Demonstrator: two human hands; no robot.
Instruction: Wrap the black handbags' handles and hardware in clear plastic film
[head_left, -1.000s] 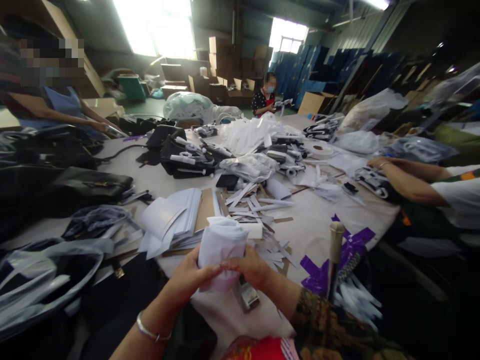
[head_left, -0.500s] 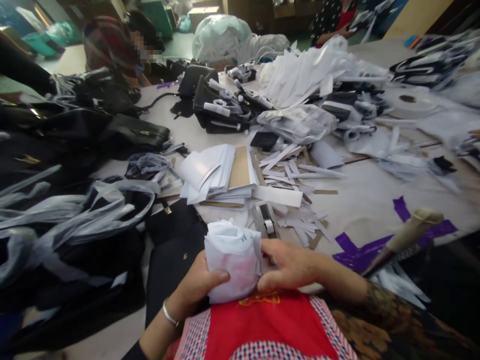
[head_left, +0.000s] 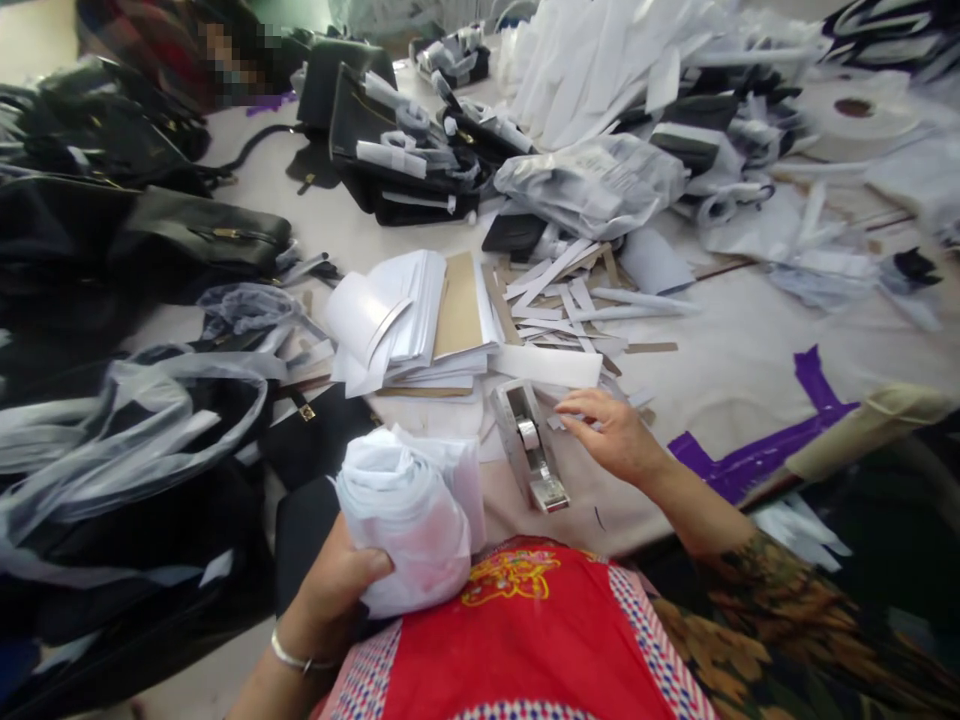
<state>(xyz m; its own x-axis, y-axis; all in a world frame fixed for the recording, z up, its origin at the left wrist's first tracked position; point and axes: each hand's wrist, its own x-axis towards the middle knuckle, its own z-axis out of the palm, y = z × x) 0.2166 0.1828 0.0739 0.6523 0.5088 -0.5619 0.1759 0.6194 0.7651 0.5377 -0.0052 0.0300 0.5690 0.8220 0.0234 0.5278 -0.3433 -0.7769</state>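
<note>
My left hand (head_left: 341, 575) is wrapped round a thick roll of thin white sheets (head_left: 409, 525), thumb in front; its other fingers are hidden behind the roll. The roll stands against the red apron (head_left: 517, 640), and a loose flap sticks out on its right side. My right hand (head_left: 611, 435) holds nothing and hovers over the table with its fingers apart. Just left of those fingers sits a grey tape dispenser (head_left: 529, 450) with a small roll of tape in it. Under my left hand lies a black bag (head_left: 319, 435) with a gold clasp.
Behind the dispenser are a stack of white sheets (head_left: 405, 320) and scattered paper strips (head_left: 562, 300). Black bags (head_left: 202, 230) with wrapped straps (head_left: 172, 400) crowd the left. Purple tape (head_left: 720, 470) marks the right table edge, beside a beige-wrapped handle (head_left: 870, 430). Another person's blurred body is at the upper left.
My right hand has let go of the white roll and moved forward and right, beside the tape dispenser. My left hand keeps the roll, now farther left. The view has shifted.
</note>
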